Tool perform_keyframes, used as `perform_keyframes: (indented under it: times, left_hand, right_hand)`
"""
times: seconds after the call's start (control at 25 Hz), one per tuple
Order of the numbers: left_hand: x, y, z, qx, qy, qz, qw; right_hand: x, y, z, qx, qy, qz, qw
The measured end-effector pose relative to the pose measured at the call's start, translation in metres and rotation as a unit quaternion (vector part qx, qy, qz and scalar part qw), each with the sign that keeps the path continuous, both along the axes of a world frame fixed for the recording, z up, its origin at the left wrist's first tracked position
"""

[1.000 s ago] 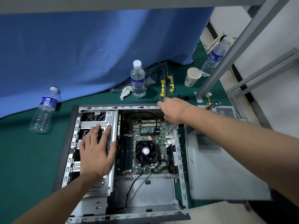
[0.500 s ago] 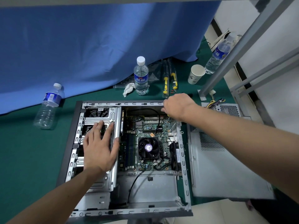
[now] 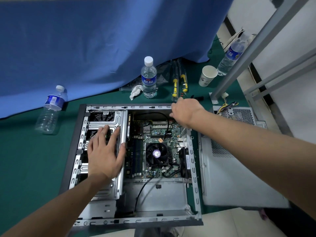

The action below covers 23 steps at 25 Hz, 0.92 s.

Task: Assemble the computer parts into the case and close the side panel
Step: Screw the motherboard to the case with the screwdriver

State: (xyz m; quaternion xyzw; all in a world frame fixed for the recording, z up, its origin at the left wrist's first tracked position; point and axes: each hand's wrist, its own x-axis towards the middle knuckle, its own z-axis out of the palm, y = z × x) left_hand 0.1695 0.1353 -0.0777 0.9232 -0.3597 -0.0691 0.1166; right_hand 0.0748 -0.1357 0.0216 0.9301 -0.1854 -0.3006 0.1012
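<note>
2 hands | L (image 3: 104, 156) flat on ribbed steel cage (image 3: 119, 168) | R (image 3: 185, 109) at case (image 3: 193, 168) rim

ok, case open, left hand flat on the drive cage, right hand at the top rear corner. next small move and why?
Probably seat whatever the right hand is working at that corner; its fingers are hidden. The left hand steadies the drive cage, and the side panel lies off beside the case.

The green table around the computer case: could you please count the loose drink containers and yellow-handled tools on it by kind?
Water bottles: 3 (others at)
Paper cup: 1
Yellow-handled screwdrivers: 2 (other at)
Total: 6
</note>
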Motion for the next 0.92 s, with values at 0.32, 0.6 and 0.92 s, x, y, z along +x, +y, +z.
perform_keyframes:
  times: [0.32,0.6,0.92]
  left_hand:
    - [0.0,-0.001,0.001,0.011,-0.003,0.001,1.0]
    - [0.0,-0.001,0.001,0.006,-0.004,0.002,1.0]
    - [0.0,-0.002,0.001,0.01,-0.008,0.001,1.0]
  right_hand:
    - [-0.006,-0.009,-0.001,-0.008,-0.046,0.048,0.998]
    - [-0.001,-0.015,0.0,0.135,-0.017,-0.044,0.99]
    - [0.001,-0.009,-0.005,0.127,-0.047,-0.054,0.989]
